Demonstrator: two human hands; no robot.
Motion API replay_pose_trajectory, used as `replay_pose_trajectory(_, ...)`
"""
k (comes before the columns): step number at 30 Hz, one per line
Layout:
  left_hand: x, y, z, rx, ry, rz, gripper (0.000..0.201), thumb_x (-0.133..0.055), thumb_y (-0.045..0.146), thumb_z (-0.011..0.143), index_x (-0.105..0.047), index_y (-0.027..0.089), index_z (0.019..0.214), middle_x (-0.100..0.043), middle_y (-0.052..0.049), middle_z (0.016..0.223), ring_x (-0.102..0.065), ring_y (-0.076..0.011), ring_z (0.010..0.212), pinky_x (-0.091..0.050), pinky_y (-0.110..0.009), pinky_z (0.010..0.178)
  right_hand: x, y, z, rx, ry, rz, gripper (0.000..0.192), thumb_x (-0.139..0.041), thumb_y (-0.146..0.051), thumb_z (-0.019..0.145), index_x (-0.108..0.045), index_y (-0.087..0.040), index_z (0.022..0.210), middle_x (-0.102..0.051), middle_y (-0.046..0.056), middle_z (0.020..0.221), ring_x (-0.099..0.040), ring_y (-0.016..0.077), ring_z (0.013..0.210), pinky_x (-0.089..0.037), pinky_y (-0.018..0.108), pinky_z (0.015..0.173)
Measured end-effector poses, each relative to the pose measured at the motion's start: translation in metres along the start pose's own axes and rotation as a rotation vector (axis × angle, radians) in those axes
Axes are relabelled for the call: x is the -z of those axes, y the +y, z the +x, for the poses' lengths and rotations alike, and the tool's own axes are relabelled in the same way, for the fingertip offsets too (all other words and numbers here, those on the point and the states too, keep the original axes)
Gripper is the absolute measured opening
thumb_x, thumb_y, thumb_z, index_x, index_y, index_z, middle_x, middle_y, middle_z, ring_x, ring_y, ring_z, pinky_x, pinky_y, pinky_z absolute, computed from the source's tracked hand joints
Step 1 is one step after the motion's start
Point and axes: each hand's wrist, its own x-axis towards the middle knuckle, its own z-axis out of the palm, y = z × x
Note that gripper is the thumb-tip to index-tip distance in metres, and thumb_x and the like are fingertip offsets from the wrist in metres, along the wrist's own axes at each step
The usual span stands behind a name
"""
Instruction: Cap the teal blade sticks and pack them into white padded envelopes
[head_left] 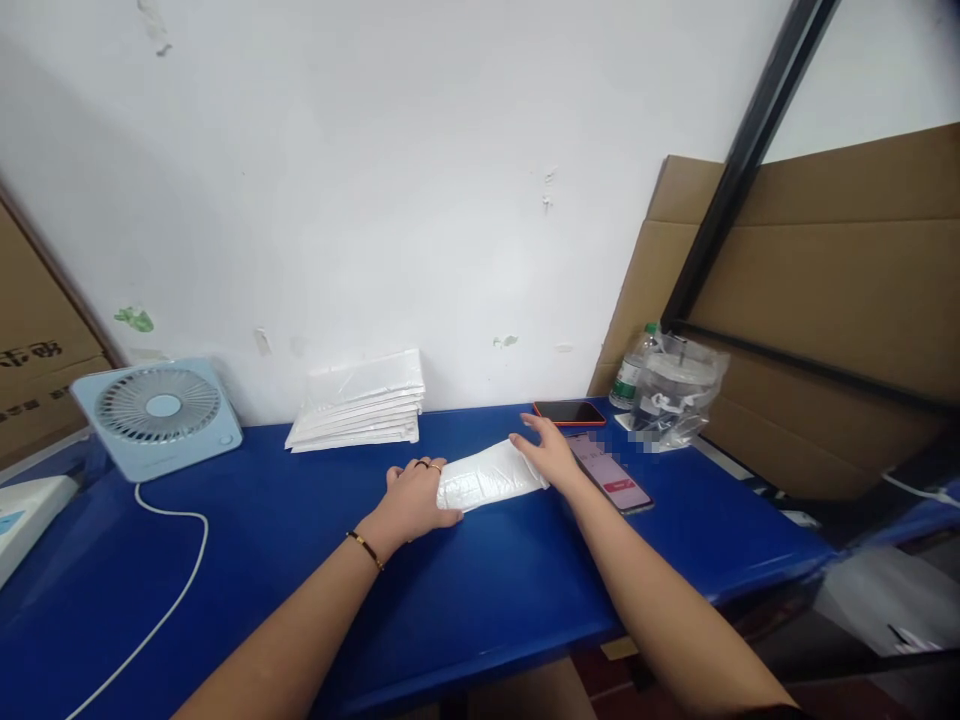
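- The packet (491, 478), white and shiny, lies on the blue table (480, 600) between the two hands, slanting up slightly toward its right end.
- The left hand (415, 495) grasps the packet's left end, fingers bent over it and thumb along the near corner; rings show on the fingers and a bracelet (365, 550) on the wrist.
- The right hand (551, 455) is at the packet's right end, thumb by the far corner and index finger stretched out apart from it; the other fingers are hidden, so I cannot tell whether they grip.
- A stack (360, 400) of similar white packets sits behind and left, near the wall (375, 200).
- Just beyond the right forearm lies a phone (615, 475) with a lit screen; an orange-edged phone (570, 413) with a dark screen lies behind it.
- A bottle (630, 380) with a green cap stands beside a clear bag (679, 385) at the back right.
- A light blue fan (159, 410) leans at the left, its white cable (196, 560) trailing toward the near edge.
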Motion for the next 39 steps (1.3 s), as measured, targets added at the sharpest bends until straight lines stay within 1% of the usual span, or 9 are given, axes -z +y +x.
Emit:
replay_pose_trajectory(4, 0.004, -0.001, -0.007, -0.069, 0.094, -0.086, 0.053, -0.060, 0.041, 0.066, -0.048, 0.023, 0.115, -0.056, -0.008, 0.111, -0.052, -0.0263, 0.103, -0.039, -0.038, 0.087, 0.007, 0.010, 0.006, -0.359, -0.254, 0.484, 0.041, -0.068, -0.044, 0.068, -0.063, -0.015, 0.097, -0.066, 0.010, 0.095, -0.062, 0.0238, 0.088, -0.049, 0.035, 0.077)
replay_pose_trajectory(8, 0.007, -0.002, -0.016, -0.085, 0.171, -0.079, 0.063, -0.059, 0.042, 0.067, -0.041, 0.024, 0.125, -0.052, -0.008, 0.117, -0.047, -0.0271, 0.110, -0.039, -0.037, 0.089, -0.004, 0.005, -0.002, -0.407, -0.370, 0.770, 0.033, -0.071, -0.043, 0.065, -0.056, -0.017, 0.080, -0.062, 0.003, 0.069, -0.059, 0.0161, 0.060, -0.048, 0.028, 0.058)
replay_pose_trajectory(12, 0.009, 0.002, -0.021, -0.017, 0.116, 0.033, 0.095, -0.065, 0.047, 0.059, -0.020, 0.028, 0.140, -0.046, -0.010, 0.123, -0.043, -0.0318, 0.114, -0.039, -0.042, 0.088, -0.017, 0.009, -0.001, -0.269, -0.133, 0.508, 0.039, -0.062, -0.056, 0.069, -0.048, -0.019, 0.069, -0.050, -0.004, 0.056, -0.047, 0.0111, 0.049, -0.037, 0.023, 0.046)
replay_pose_trajectory(16, 0.027, 0.008, -0.022, -0.032, 0.143, 0.222, 0.072, -0.056, 0.028, 0.066, -0.032, 0.033, 0.135, -0.052, -0.009, 0.111, -0.050, -0.0288, 0.103, -0.043, -0.039, 0.079, -0.015, 0.021, 0.007, -0.089, 0.031, -0.072, 0.044, -0.054, -0.061, 0.072, -0.048, -0.019, 0.061, -0.049, -0.002, 0.054, -0.044, 0.0123, 0.052, -0.029, 0.023, 0.047)
replay_pose_trajectory(19, 0.058, 0.015, -0.024, -0.074, 0.073, 0.340, 0.058, -0.056, 0.026, 0.064, -0.048, 0.032, 0.121, -0.057, -0.008, 0.099, -0.053, -0.0283, 0.096, -0.045, -0.037, 0.073, -0.011, 0.027, 0.009, -0.064, -0.055, -0.253, 0.040, -0.055, -0.058, 0.072, -0.053, -0.020, 0.063, -0.055, 0.000, 0.058, -0.048, 0.0136, 0.055, -0.029, 0.023, 0.049)
replay_pose_trajectory(27, 0.144, 0.056, -0.021, 0.029, -0.199, 0.567, 0.055, -0.064, 0.032, 0.052, -0.061, 0.029, 0.107, -0.064, -0.008, 0.092, -0.059, -0.0273, 0.081, -0.046, -0.034, 0.063, -0.004, 0.023, 0.006, -0.036, -0.185, -0.180, 0.045, -0.044, -0.060, 0.079, -0.061, -0.019, 0.072, -0.061, 0.002, 0.067, -0.054, 0.0149, 0.062, -0.036, 0.025, 0.055)
replay_pose_trajectory(32, 0.166, 0.057, -0.016, 0.104, -0.221, 0.522, 0.053, -0.070, 0.030, 0.046, -0.065, 0.029, 0.099, -0.064, -0.005, 0.084, -0.060, -0.0267, 0.078, -0.046, -0.035, 0.070, 0.014, 0.011, 0.001, 0.095, -0.373, -0.058, 0.051, -0.056, -0.059, 0.073, -0.063, -0.022, 0.107, -0.061, 0.006, 0.107, -0.056, 0.0207, 0.095, -0.043, 0.031, 0.081)
replay_pose_trajectory(36, 0.174, 0.046, -0.017, 0.121, -0.206, 0.521, 0.055, -0.072, 0.030, 0.045, -0.066, 0.030, 0.100, -0.063, -0.005, 0.086, -0.060, -0.0284, 0.081, -0.044, -0.040, 0.076, 0.012, 0.002, -0.007, 0.351, -0.734, -0.085, 0.097, -0.078, -0.053, 0.050, -0.039, -0.027, 0.135, -0.040, 0.009, 0.138, -0.036, 0.0294, 0.127, -0.030, 0.041, 0.103)
replay_pose_trajectory(39, 0.176, 0.036, -0.019, 0.140, -0.209, 0.515, 0.061, -0.074, 0.028, 0.042, -0.065, 0.032, 0.102, -0.063, -0.006, 0.090, -0.058, -0.0307, 0.085, -0.043, -0.044, 0.079, -0.004, -0.003, -0.015, 0.440, -0.744, -0.179, 0.096, -0.076, -0.056, 0.052, -0.039, -0.028, 0.136, -0.041, 0.009, 0.139, -0.029, 0.0322, 0.131, -0.020, 0.048, 0.107)
